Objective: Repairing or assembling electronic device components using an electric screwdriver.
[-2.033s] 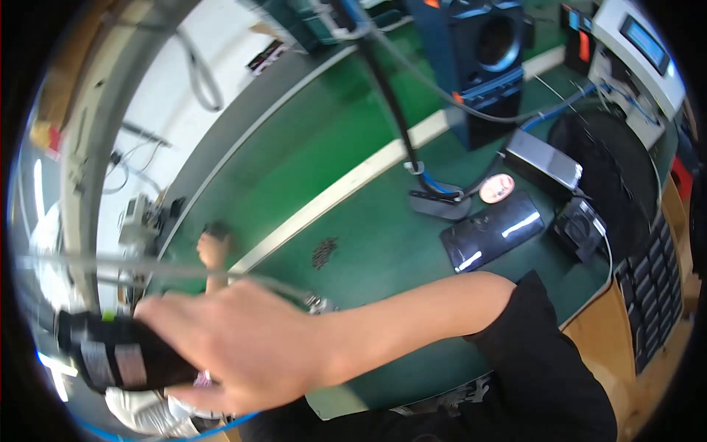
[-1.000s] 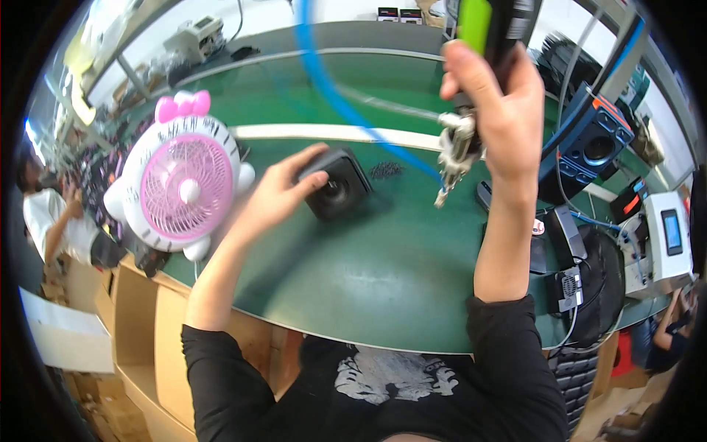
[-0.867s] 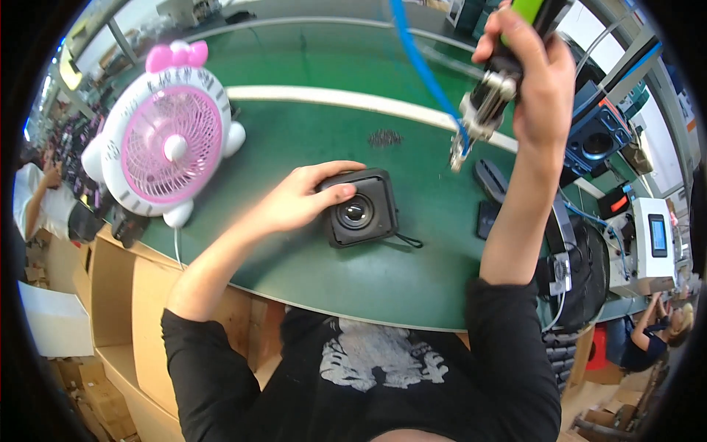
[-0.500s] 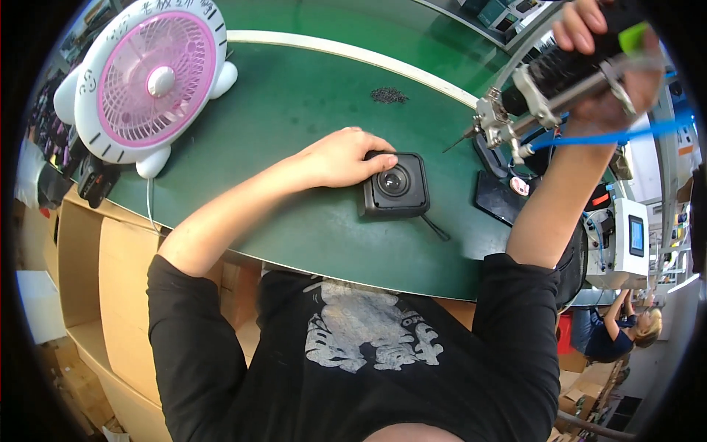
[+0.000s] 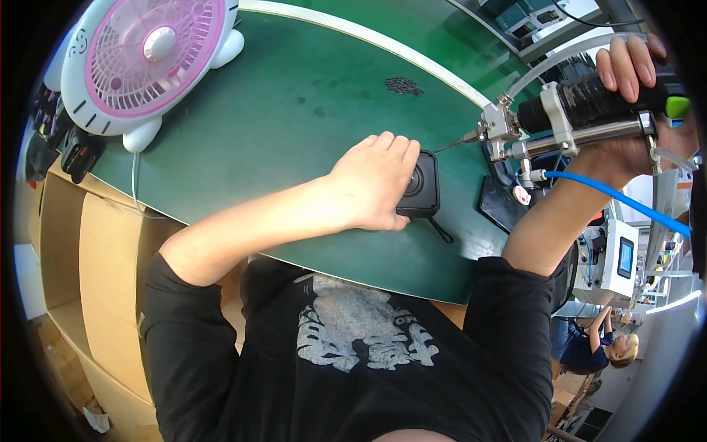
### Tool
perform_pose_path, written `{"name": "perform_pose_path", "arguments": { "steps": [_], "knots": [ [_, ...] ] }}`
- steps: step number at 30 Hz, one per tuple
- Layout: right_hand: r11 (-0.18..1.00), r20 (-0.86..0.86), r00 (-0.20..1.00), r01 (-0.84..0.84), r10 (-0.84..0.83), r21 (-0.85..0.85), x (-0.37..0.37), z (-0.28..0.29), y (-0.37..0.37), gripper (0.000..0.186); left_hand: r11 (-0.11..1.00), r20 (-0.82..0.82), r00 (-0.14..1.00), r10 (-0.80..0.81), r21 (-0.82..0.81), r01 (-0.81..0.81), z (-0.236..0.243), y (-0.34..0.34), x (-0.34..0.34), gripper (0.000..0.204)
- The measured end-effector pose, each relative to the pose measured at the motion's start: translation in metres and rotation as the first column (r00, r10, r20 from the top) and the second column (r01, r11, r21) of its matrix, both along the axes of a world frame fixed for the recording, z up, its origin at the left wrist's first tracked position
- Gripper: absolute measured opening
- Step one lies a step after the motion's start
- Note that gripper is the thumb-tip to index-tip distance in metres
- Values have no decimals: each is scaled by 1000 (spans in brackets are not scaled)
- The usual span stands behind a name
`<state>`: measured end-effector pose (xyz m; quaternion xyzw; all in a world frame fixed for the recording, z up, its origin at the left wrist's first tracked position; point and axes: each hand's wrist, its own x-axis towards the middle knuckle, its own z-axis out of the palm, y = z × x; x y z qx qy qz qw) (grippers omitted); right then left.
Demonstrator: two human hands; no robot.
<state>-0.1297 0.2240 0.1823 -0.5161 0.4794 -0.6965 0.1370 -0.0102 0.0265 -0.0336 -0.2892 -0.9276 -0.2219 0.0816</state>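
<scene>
My left hand (image 5: pixel 374 181) lies over the left side of a small black square device (image 5: pixel 427 199) with a round lens-like centre, fingers wrapped round its far and near edges. A short black strap (image 5: pixel 442 231) trails from the device's near edge onto the table. My right hand (image 5: pixel 626 68) is closed round the black grip of an electric screwdriver (image 5: pixel 571 110), which has metal fittings, a clear hose and a blue air tube. Its thin bit points left, and the tip is at the device's far right corner; whether it touches cannot be made out.
A small heap of dark screws (image 5: pixel 404 86) lies farther back on the green table (image 5: pixel 294 81). A pink and white fan (image 5: pixel 158 55) stands at the left. Right of the device is a black phone-like slab (image 5: pixel 503 204). A white machine with a screen (image 5: pixel 615 254) and another person (image 5: pixel 598 346) are beyond.
My left hand has shifted from the device's far left corner to cover its left side. The screwdriver has come down and left, its tip now at the device's corner.
</scene>
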Motion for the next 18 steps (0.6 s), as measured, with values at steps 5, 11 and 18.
{"name": "perform_pose_path", "arguments": {
  "steps": [5,11,18],
  "knots": [
    [1000,35,999,-17,17,8,8,-14,-7,56,996,42,999,-16,-92,20,4,0,-3,81],
    [1000,80,997,-21,19,16,13,-31,-12,57,999,-81,996,-22,-29,20,-7,-6,-3,80],
    [1000,125,992,-20,19,7,17,-47,-19,57,998,127,991,-39,-38,44,5,-3,-5,87]
  ]
}}
